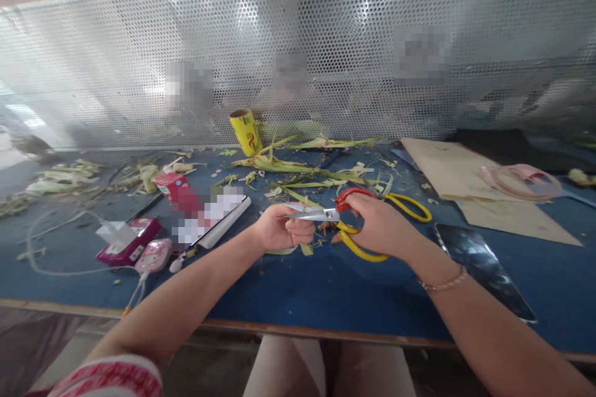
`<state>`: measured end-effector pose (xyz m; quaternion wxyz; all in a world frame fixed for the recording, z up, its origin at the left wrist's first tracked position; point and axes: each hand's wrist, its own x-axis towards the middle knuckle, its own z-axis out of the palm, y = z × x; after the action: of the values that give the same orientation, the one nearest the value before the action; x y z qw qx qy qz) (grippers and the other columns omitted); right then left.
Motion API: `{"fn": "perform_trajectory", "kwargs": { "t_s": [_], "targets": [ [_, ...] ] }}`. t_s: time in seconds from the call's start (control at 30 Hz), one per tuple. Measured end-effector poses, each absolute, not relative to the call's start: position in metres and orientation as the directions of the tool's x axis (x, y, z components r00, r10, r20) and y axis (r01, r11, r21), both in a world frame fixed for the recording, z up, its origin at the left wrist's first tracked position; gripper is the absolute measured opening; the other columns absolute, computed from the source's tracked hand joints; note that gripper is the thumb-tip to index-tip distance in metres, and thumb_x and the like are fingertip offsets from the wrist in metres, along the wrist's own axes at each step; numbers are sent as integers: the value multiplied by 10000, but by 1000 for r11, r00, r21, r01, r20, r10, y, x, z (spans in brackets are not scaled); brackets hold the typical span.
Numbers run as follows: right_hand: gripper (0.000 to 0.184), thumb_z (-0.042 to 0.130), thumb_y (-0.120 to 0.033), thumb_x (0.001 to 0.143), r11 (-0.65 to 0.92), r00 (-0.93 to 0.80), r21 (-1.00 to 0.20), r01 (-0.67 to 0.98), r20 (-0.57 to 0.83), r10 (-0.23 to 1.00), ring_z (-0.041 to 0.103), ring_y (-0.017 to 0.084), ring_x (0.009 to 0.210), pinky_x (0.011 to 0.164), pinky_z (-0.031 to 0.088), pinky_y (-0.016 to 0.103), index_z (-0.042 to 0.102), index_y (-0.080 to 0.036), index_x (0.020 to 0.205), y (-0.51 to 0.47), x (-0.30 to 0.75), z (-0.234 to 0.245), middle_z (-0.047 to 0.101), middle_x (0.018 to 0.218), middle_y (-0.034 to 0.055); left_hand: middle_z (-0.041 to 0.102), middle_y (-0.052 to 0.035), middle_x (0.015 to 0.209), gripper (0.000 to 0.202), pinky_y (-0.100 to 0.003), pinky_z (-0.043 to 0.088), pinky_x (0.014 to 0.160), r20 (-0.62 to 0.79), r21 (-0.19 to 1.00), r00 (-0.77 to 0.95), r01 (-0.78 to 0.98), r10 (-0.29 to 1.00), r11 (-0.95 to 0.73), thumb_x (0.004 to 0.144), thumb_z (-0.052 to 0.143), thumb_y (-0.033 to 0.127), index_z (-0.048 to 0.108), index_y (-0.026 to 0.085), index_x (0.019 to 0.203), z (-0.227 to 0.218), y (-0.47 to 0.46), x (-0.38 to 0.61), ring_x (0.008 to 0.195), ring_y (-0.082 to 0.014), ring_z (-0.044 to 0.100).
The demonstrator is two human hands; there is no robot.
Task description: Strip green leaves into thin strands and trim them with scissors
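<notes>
Head: right hand (379,223) curled round scissors (331,215)

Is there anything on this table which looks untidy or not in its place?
Yes: plant scraps lie loosely strewn across the blue table, also near the scissors, so it looks messy. The yellow roll seems tilted, though the wide view may cause this.

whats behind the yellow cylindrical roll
Behind the yellow cylindrical roll stands a silver perforated metal panel. The part directly behind the roll is covered and cannot be seen.
</notes>
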<state>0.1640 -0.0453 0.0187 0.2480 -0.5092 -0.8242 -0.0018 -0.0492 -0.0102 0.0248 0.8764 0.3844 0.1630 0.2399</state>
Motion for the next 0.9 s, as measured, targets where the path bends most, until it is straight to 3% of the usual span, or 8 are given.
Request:
{"fn": "perform_trajectory", "kwargs": {
  "t_s": [0.17, 0.47, 0.9],
  "targets": [
    [262, 601, -410, 710, 495, -366, -245, 833, 426, 827, 541, 183, 691, 562, 382, 276, 491, -195, 810, -47, 163, 20, 574, 818, 54, 159, 47, 411, 252, -215, 212, 428, -134, 736, 810, -305, 571, 604, 633, 520, 175, 326, 158, 474, 24, -11, -49, 381, -57, 217],
    [285, 617, -400, 700, 545, -411, -199, 814, 466, 784, 562, 210, 754, 606, 412, 296, 479, -191, 835, -48, 165, 22, 580, 844, 72, 153, 66, 388, 125, -209, 175, 421, -81, 757, 849, -288, 522, 586, 567, 575, 192, 464, 144, 538, 24, -11, -51, 376, -46, 169],
    [292, 641, -432, 693, 532, -386, -188, 825, 500, 775, 564, 196, 733, 592, 409, 290, 523, -185, 794, -44, 168, 19, 583, 793, 57, 144, 63, 382, 265, -210, 167, 406, -58, 789, 871, -259, 488, 557, 564, 623, 260, 397, 149, 478, 19, -9, -52, 363, -41, 192]
  ]
}}
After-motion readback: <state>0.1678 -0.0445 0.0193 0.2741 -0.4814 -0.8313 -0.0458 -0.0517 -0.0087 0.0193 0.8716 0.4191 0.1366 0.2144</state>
